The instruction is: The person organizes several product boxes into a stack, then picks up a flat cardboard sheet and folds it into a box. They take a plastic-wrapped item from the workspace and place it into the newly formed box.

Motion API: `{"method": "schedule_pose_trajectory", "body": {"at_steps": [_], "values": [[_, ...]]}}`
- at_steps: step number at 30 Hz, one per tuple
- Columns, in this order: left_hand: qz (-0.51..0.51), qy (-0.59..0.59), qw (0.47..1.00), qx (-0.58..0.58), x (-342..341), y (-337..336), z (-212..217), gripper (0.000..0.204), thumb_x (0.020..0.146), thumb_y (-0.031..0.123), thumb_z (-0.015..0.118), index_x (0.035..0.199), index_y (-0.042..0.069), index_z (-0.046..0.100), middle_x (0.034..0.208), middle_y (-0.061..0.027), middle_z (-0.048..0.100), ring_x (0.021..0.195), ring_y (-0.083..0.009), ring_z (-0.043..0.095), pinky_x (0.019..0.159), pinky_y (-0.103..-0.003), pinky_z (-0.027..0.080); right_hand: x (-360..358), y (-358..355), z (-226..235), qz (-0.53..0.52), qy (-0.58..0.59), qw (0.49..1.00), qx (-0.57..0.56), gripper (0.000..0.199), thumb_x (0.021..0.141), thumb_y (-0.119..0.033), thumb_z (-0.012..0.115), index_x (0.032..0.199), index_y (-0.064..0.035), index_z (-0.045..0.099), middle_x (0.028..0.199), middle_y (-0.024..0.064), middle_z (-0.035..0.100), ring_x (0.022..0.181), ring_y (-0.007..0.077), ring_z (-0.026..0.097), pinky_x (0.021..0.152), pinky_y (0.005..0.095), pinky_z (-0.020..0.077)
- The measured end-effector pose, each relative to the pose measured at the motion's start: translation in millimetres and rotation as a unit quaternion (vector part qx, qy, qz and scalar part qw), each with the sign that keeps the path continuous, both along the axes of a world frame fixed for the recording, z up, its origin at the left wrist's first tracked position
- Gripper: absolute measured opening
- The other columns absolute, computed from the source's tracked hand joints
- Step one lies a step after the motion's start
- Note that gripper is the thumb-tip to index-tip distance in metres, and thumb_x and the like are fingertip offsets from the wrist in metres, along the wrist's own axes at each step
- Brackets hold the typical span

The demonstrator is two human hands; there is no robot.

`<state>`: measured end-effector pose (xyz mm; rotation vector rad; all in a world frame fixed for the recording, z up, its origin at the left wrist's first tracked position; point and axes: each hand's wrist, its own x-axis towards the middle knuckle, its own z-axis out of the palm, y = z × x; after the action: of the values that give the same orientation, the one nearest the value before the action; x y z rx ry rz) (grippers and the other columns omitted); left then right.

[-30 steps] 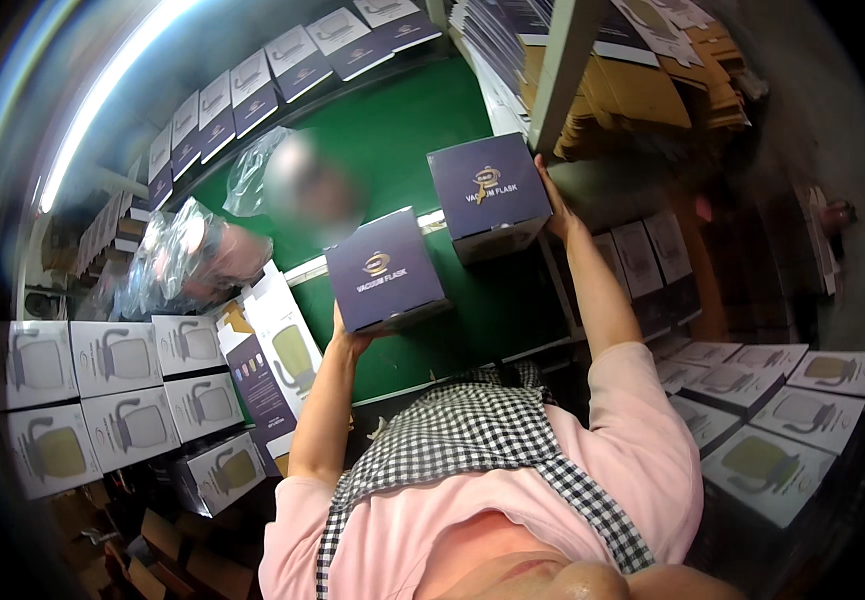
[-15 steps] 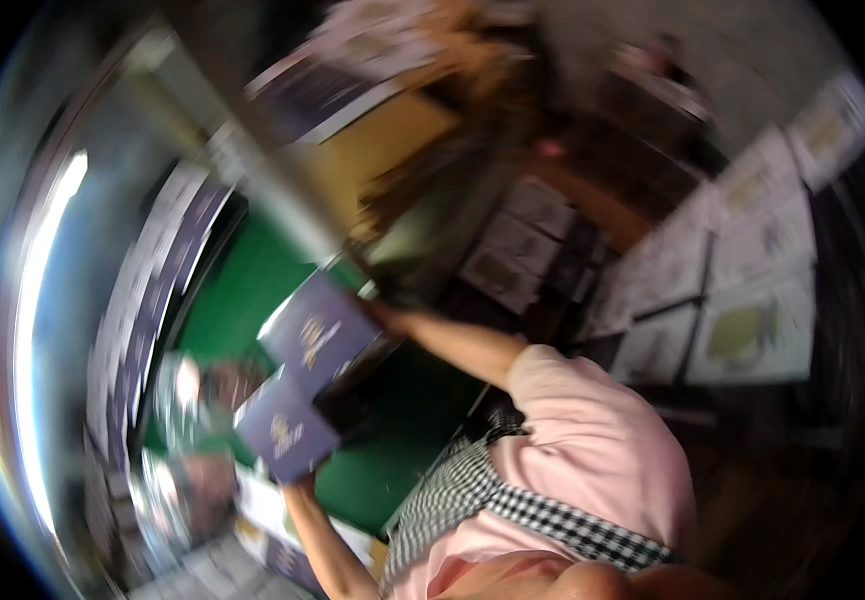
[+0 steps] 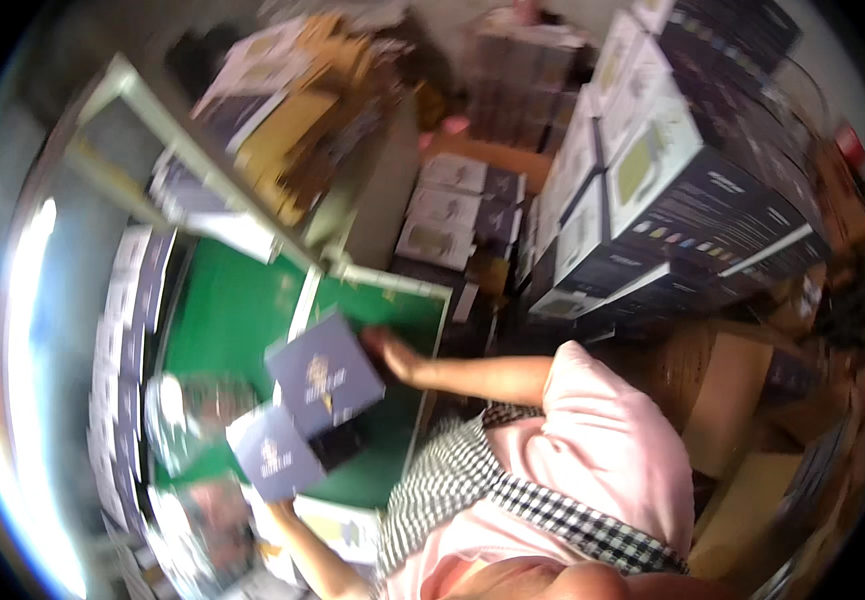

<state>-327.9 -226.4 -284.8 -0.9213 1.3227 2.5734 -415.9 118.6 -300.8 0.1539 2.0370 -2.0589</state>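
My left hand [image 3: 278, 508] is closed on the lower edge of a smaller purple-grey box [image 3: 273, 452] with pale lettering on its face. Just behind and to the right, a larger purple-grey square box [image 3: 325, 372] with gold and white print overlaps it. A dark gap shows under the larger box. Beside this box's right edge is my right hand [image 3: 395, 358], its fingers reaching out and open, somewhat blurred. Both boxes are over a green work surface [image 3: 228, 305].
Clear plastic-wrapped bundles [image 3: 193, 420] lie on the left. A row of boxes [image 3: 118, 370] lines the far left. A metal frame [image 3: 193, 160] rises behind the surface, with flattened cardboard [image 3: 288, 150] beyond. Tall stacks of printed cartons [image 3: 688, 190] stand at right, near open brown cartons [image 3: 743, 500].
My view has swung right, bringing the carton stacks further in. My right hand now appears beside the larger box with its fingers more visible. The left hand keeps the smaller box.
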Motion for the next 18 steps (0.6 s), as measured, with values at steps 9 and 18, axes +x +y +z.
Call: {"method": "schedule_pose_trajectory", "body": {"at_steps": [9,18], "values": [[0.15,0.021,0.987,-0.046,70,-6,-37,0.1,0.08,0.087,0.028,0.155,0.022,0.014,0.161,-0.0117,0.013,0.146,-0.0428,0.005,0.103,-0.077,0.015,16,-124,119,0.182,0.544,0.733,0.366,0.058,0.096,-0.041,0.053,0.129,0.0063,0.051,0.125,0.0231,0.057,0.125,0.0352,0.05,0.111,0.0482,0.0325],[0.212,0.153,0.943,-0.204,121,9,-35,0.091,0.09,0.078,0.019,0.146,0.008,0.032,0.145,-0.0111,0.041,0.132,-0.0281,0.041,0.114,-0.044,0.028,100,-158,119,0.25,0.503,0.744,0.362,0.078,0.089,-0.047,0.059,0.132,0.0157,0.04,0.112,0.024,0.054,0.102,0.0321,0.05,0.089,0.0431,0.0367]]}}
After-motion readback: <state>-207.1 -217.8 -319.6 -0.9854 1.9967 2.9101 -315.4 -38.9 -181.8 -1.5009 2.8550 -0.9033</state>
